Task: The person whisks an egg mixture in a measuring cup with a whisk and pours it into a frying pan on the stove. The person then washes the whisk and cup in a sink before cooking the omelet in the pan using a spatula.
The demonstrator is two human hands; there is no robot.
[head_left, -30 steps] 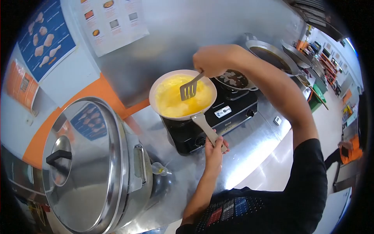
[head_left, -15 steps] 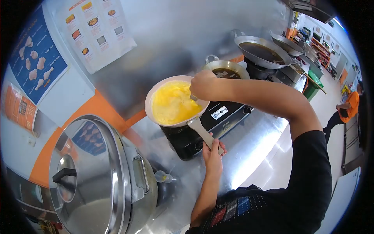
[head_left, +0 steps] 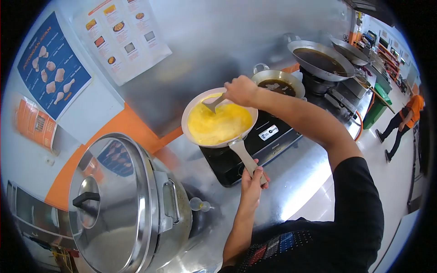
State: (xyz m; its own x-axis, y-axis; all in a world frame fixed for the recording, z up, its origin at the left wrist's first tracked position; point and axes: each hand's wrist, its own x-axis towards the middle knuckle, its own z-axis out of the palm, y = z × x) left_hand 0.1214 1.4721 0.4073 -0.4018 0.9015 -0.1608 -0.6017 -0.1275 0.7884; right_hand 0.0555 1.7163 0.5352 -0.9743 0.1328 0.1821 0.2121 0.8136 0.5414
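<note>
A frying pan [head_left: 185, 129] with a pale rim sits on the black portable stove [head_left: 218, 166]. Yellow beaten egg [head_left: 221, 123], partly set, covers its inside. My left hand [head_left: 253, 182] is wrapped round the pan's beige handle [head_left: 245, 157]. Above the pan's far side, my right hand [head_left: 242, 91] grips a grey-brown spatula [head_left: 212, 105], whose flat blade touches the egg near the far edge. The spatula's grip is hidden inside my fingers.
A large lidded steel pot [head_left: 114, 204] stands at the left. Behind the stove are a small pan of dark oil [head_left: 275, 86] and a large wok [head_left: 318, 59]. A green bin [head_left: 378, 107] and a person in orange [head_left: 412, 111] are at the right.
My right hand has moved the spatula from the pan's right side to its far edge, and the blade now shows. The egg has spread more evenly. The camera view has shifted slightly.
</note>
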